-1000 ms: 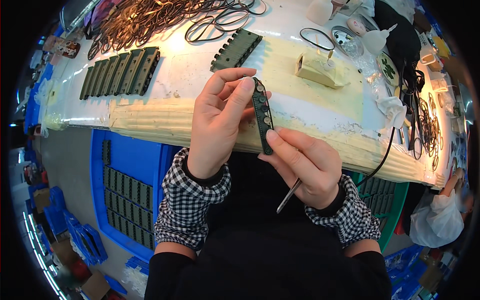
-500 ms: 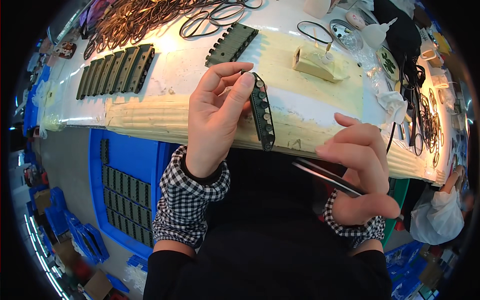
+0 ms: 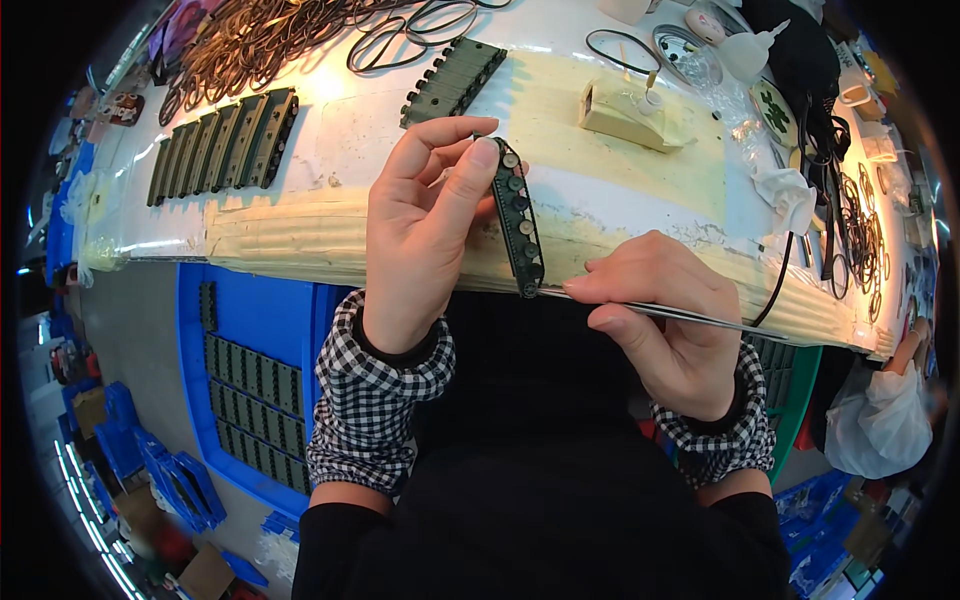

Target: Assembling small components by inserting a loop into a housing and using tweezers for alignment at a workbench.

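Observation:
My left hand [image 3: 418, 235] pinches the top end of a dark green toy tank chassis [image 3: 519, 222] between thumb and fingers. It hangs nearly upright at the table's front edge, its row of small round wheels framed by a black track band. In my right hand [image 3: 665, 320] is a pair of slim metal tweezers [image 3: 690, 317], lying almost level. Their tips meet the lower end of the chassis; whether they grip the band there is too small to tell.
Similar green chassis [image 3: 225, 148] stand in a row at the left of the table, more [image 3: 453, 82] behind my left hand. Brown loop bands [image 3: 260, 52] heap at the back. A yellowish block [image 3: 632, 117] sits to the right. A blue crate [image 3: 262, 292] holds several chassis below.
My right hand has moved left and turned, bringing the tweezers from below and right up to the lower end of the chassis. My left hand keeps its hold.

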Demonstrator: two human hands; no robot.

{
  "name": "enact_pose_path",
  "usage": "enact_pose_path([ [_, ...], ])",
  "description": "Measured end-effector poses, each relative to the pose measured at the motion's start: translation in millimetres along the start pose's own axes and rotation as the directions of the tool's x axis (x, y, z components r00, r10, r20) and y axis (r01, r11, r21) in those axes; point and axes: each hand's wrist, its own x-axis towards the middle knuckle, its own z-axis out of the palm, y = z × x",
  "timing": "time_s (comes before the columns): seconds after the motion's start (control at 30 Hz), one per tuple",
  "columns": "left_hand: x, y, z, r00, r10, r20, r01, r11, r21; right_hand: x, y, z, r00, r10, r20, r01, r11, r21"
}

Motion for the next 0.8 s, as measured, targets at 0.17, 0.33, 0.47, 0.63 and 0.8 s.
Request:
enact_pose_path([
  [0.17, 0.1, -1.0, -0.5, 1.0, 0.005, 0.005, -0.005, 1.0, 0.007, 1.9, 1.1, 4.7, 0.999, 0.035, 0.019, -0.035, 0.999, 0.016],
  [0.33, 0.6, -2.4, -1.7, 1.0, 0.012, 0.018, -0.013, 1.0, 0.007, 3.3, 2.3, 4.7, 0.999, 0.02, 0.028, -0.021, 1.0, 0.014],
  [0.47, 0.3, -3.0, -2.0, 1.0, 0.019, 0.023, -0.019, 1.0, 0.003, 3.7, 2.4, 4.6, 0.997, 0.065, 0.042, -0.067, 0.996, 0.049],
  [0.63, 1.1, -4.0, -3.0, 0.999, 0.016, 0.034, -0.015, 1.0, -0.017, 10.2, -3.7, 3.9, 0.995, -0.013, 0.094, 0.017, 0.999, -0.046],
  [0.8, 1.1, -4.2, -2.3, 1.0, 0.009, 0.023, -0.007, 0.997, -0.073, 9.5, -2.7, 7.4, 0.991, 0.11, 0.079, -0.114, 0.992, 0.05],
])
